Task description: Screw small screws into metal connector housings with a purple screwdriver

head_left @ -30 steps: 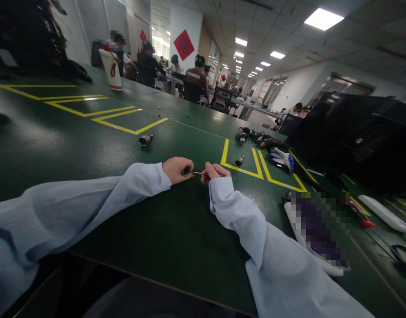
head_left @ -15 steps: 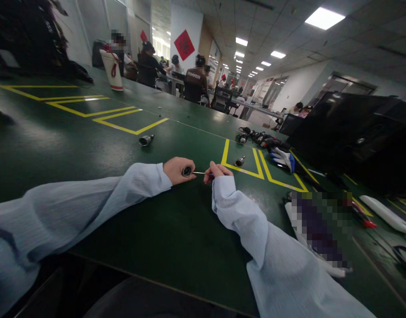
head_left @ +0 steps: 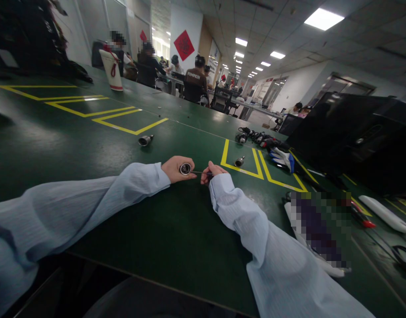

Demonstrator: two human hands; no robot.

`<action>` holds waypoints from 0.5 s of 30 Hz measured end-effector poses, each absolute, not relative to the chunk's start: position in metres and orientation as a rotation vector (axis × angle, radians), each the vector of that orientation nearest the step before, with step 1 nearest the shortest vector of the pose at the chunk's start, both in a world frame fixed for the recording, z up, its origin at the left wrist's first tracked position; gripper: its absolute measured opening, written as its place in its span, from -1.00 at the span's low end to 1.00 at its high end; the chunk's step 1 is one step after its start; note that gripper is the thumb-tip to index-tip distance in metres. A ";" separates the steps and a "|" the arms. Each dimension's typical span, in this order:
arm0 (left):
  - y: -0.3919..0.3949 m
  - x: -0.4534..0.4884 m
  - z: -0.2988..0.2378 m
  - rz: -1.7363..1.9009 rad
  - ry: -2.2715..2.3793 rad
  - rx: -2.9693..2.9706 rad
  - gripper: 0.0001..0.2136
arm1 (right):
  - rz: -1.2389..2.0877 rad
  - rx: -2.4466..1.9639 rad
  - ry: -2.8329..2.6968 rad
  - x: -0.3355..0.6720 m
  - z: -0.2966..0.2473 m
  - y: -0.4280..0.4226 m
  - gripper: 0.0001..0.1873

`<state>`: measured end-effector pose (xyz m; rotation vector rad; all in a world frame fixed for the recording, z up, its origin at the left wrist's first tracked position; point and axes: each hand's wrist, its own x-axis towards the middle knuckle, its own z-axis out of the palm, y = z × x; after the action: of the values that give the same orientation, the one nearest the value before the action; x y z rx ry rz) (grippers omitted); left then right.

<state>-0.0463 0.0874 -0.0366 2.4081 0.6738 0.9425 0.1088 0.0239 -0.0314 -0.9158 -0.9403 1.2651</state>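
Note:
My left hand (head_left: 171, 170) is closed around a round metal connector (head_left: 185, 168), its open end with an inner insert facing me. From the right, my right hand (head_left: 215, 170) pinches a thin screwdriver (head_left: 198, 172) whose slim shaft runs level to the connector's side. Fingers hide most of its dark handle. Whether the tip touches or sits in the connector I cannot tell. Both hands are just above the green table (head_left: 149, 238).
Similar metal connectors lie beyond my hands, one on the left (head_left: 145, 140) and one inside yellow tape on the right (head_left: 239, 161). Cables (head_left: 252, 134), a glove (head_left: 282, 160) and a pixelated flat object (head_left: 318, 232) lie rightward. A white cup (head_left: 111, 70) stands far left; people sit behind.
My right hand and the screwdriver have shifted slightly left. The connector in my left hand has moved a little left and up, its open end turned more toward me.

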 end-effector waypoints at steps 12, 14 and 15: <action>0.086 -0.047 -0.035 0.861 0.883 2.559 -0.85 | 1.068 -0.957 -1.058 0.105 -0.030 0.020 -0.66; 0.083 -0.048 -0.033 0.877 0.804 2.497 -0.83 | 1.117 -0.943 -1.030 0.104 -0.031 0.021 -0.65; 0.082 -0.048 -0.033 0.883 0.763 2.455 -0.81 | 1.154 -0.935 -1.011 0.104 -0.032 0.022 -0.65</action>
<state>-0.0481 0.0822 -0.0331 2.4552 0.7629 0.8834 0.1042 0.0221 -0.0318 -0.9353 -1.0108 1.1539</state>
